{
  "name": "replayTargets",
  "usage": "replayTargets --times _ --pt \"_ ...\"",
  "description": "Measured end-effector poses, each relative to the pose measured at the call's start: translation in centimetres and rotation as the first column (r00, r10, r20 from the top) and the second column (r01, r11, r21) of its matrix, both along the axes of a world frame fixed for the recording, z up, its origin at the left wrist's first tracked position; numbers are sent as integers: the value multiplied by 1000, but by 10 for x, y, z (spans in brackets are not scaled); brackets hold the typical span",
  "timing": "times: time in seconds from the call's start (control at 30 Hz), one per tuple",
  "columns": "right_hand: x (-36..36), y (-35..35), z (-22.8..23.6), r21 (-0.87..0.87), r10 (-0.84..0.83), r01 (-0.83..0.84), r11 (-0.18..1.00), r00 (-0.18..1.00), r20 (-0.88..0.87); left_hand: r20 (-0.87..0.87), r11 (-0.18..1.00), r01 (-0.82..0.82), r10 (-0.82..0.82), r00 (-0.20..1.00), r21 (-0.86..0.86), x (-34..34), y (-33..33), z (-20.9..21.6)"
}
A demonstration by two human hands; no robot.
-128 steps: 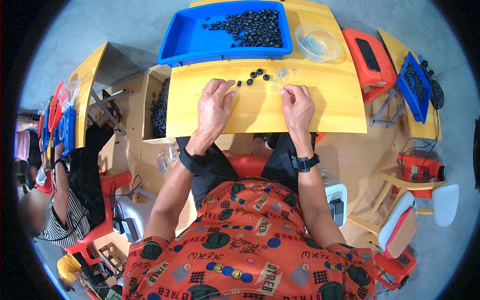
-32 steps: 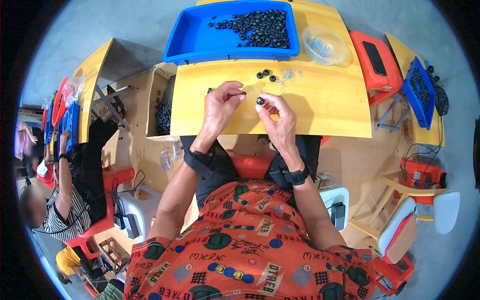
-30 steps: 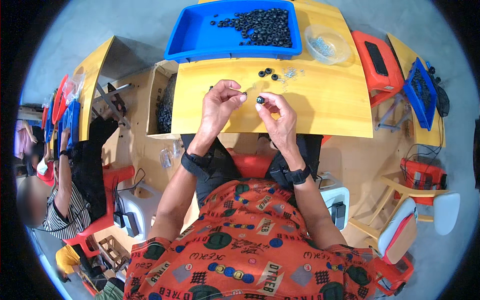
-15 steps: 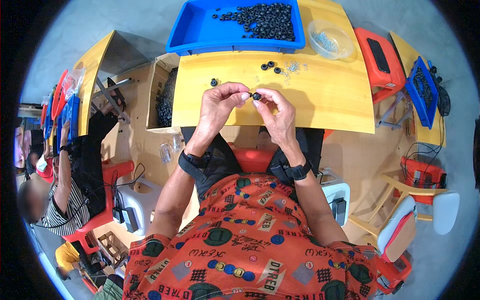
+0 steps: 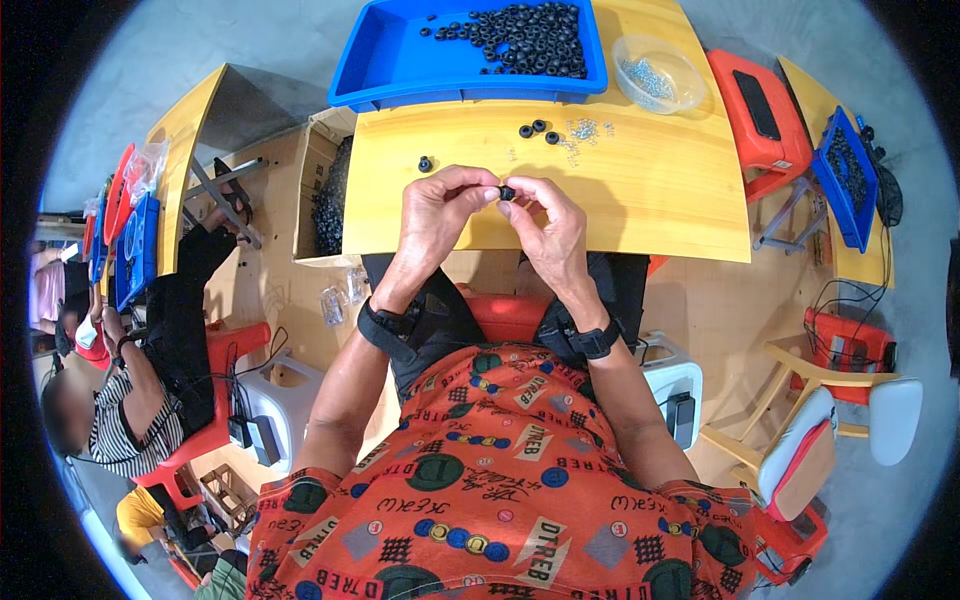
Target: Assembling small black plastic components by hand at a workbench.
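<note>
A small round black part [image 5: 507, 193] is pinched between my two hands above the yellow table [image 5: 690, 200]. My left hand [image 5: 437, 207] closes thumb and forefinger at its left side; my right hand [image 5: 550, 222] grips its right side the same way. Whether the left fingertips also hold a tiny piece is too small to tell. Just beyond my hands lie several loose black parts [image 5: 539, 126] and a scatter of small shiny metal pieces [image 5: 583, 130]. One more black part [image 5: 426, 164] sits by my left knuckles.
At the far edge stands a blue tray [image 5: 400, 97] with many black parts [image 5: 535, 40]. Right of it is a clear bowl [image 5: 690, 92] of small metal pieces. A cardboard box [image 5: 312, 190] adjoins the table's left. Red stools [image 5: 760, 120] and a seated co-worker [image 5: 140, 410] are nearby.
The black part has come closer to my left fingertips and turned slightly, still held by both hands. At the left, the co-worker's arm has drawn back.
</note>
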State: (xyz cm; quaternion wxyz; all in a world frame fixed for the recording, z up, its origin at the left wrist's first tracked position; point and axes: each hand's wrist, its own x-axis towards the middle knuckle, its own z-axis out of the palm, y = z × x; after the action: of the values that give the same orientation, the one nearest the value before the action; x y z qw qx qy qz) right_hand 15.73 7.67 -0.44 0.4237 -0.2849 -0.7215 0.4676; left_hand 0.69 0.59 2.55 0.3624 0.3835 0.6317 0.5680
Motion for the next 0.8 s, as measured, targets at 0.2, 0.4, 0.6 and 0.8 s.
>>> replayTargets --times 0.2,0.4,0.6,0.8 --pt "-2 -2 -1 69 8 -8 998 1000 -11 48 999 37 -38 998 21 -8 1 -6" --pt "-2 -4 6 86 22 -18 996 999 -47 386 993 114 -101 917 -12 -21 0 -11" --pt "0 -5 13 113 31 -24 993 998 -61 634 960 281 -213 743 -6 -35 1 -8" --pt "0 -4 11 273 -2 8 962 1000 -24 402 963 266 -225 888 -50 -33 1 -2"
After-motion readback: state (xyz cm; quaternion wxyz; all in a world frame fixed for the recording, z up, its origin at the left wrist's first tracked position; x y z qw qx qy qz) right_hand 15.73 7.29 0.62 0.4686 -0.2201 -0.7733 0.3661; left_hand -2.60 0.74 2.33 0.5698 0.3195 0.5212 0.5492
